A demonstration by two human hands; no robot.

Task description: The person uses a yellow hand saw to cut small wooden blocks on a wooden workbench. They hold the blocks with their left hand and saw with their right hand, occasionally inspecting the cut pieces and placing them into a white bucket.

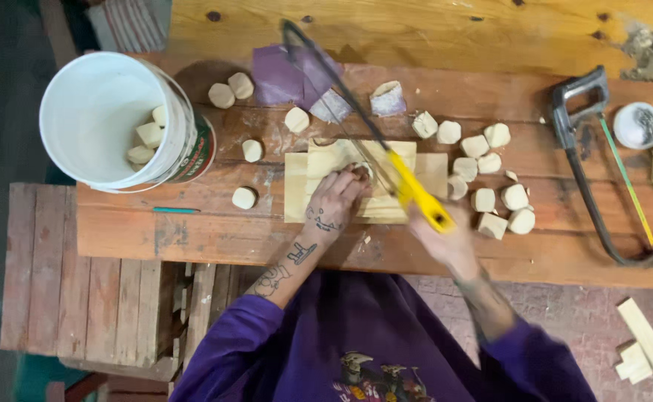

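A small, light, stiff wooden piece (359,170) is pinched under the left hand (335,199) on a board (319,186) mid-tabletop (192,231) — the yellow-handled saw (415,195), at its 3 o'clock, is clasped by the right hand's (449,242) closed grip.

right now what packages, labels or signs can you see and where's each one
White plastic bucket: left end of the workbench, round, tipped toward the camera, wood pieces inside.
Label on the bucket: curved band on its lower right side, green and red with white print.
Small white tub: right end of the bench, round, dark small bits inside.
No signs or screens.
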